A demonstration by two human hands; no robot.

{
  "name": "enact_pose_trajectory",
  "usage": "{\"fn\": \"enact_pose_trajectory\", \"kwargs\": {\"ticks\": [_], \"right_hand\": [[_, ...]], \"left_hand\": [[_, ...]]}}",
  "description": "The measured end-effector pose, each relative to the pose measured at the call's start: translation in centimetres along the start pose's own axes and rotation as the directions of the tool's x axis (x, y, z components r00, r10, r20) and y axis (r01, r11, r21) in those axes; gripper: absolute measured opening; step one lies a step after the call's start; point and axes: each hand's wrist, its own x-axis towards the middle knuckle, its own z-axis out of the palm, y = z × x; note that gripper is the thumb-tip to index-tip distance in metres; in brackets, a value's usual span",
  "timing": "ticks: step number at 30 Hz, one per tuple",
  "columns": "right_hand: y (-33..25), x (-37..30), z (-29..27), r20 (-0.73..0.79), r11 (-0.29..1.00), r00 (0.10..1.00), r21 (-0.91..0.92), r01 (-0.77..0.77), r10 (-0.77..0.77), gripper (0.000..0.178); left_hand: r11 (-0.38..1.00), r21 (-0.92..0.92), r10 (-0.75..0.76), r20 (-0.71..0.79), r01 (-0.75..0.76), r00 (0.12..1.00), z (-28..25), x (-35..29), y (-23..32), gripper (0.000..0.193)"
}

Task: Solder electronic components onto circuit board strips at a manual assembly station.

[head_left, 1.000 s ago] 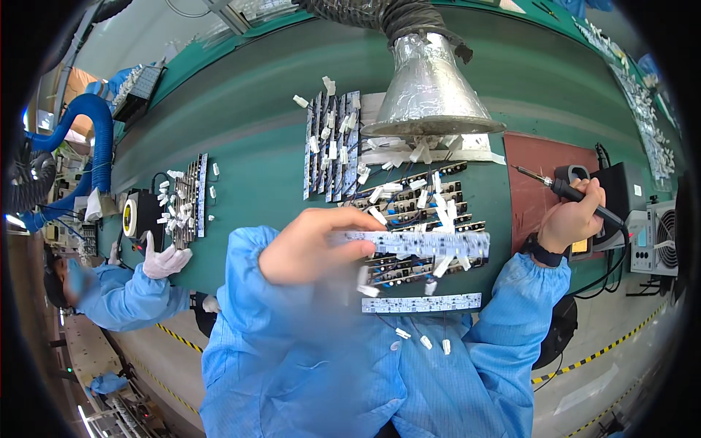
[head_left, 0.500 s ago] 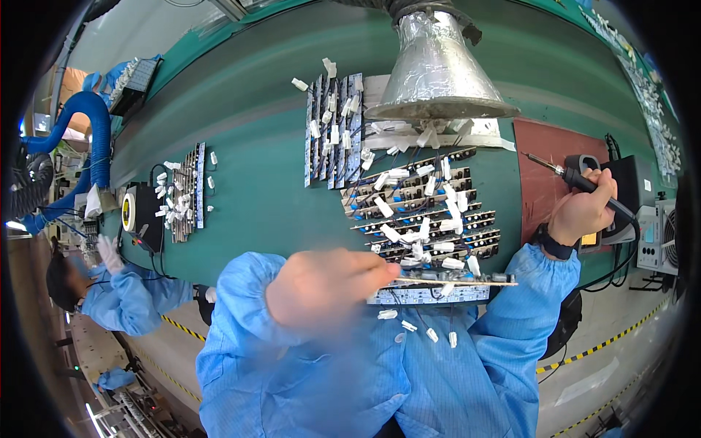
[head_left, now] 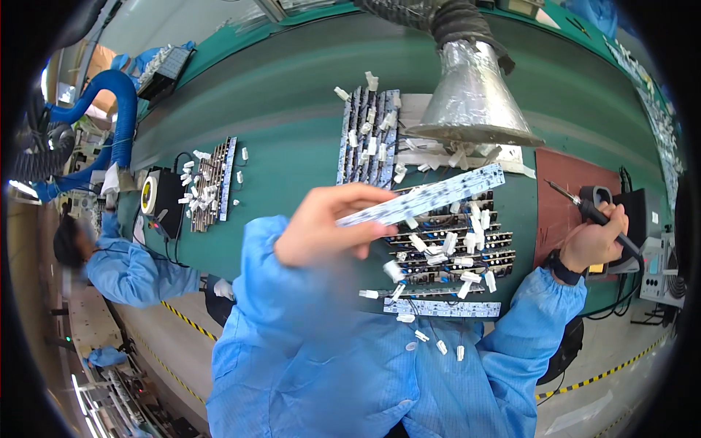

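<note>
My left hand (head_left: 332,223) grips one end of a long, narrow circuit board (head_left: 438,194), its pale printed face turned up and its far end angled up to the right. Below it lie several rows of circuit boards (head_left: 456,252) with black parts and white connectors on short wires. One more strip board (head_left: 445,308) rests at the table's near edge, its connectors hanging over my blue smock. In my right hand (head_left: 595,237) is a soldering iron (head_left: 577,196), its tip pointing up and left above a reddish-brown mat (head_left: 566,175).
A foil-covered fume hood (head_left: 478,95) hangs over the green table (head_left: 292,146). Upright boards (head_left: 367,139) stand behind the rows. More boards (head_left: 212,186) and a black-and-white device (head_left: 157,201) sit at left, near a co-worker (head_left: 128,263) in blue. A blue hose (head_left: 120,91) curves behind.
My left hand has raised and turned the circuit board, so its flat printed face now shows instead of its edge. The soldering iron stays in my right hand. The view has shifted slightly.
</note>
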Motion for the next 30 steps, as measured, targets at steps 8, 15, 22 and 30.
{"fn": "enact_pose_trajectory", "kwargs": {"ticks": [8, 15, 22, 30], "right_hand": [[-4.9, -5.5, 2.6, 0.289, 0.935, 0.908, 0.274, 0.227, -0.305, 0.030], [-7.3, -13.0, 4.4, 0.684, 0.945, 0.653, 0.258, 0.202, -0.326, 0.031], [-6.2, -13.9, 4.9, 0.700, 0.949, 0.642, 0.262, 0.177, -0.313, 0.029], [-5.8, -14.1, 4.8, 0.706, 0.955, 0.644, 0.228, 0.188, -0.295, 0.029]], "left_hand": [[0.996, -0.002, 0.094, 0.060, -0.094, 0.994, 0.9, 3.8, -3.2, 0.043], [0.776, 0.451, 0.477, 0.038, -0.441, 0.878, 0.7, 3.5, -4.0, 0.040], [0.779, 0.409, 0.510, 0.028, -0.475, 0.860, 0.6, 3.1, -4.1, 0.043], [0.730, 0.404, 0.595, 0.020, -0.551, 0.804, 1.0, 3.3, -4.7, 0.044]]}}
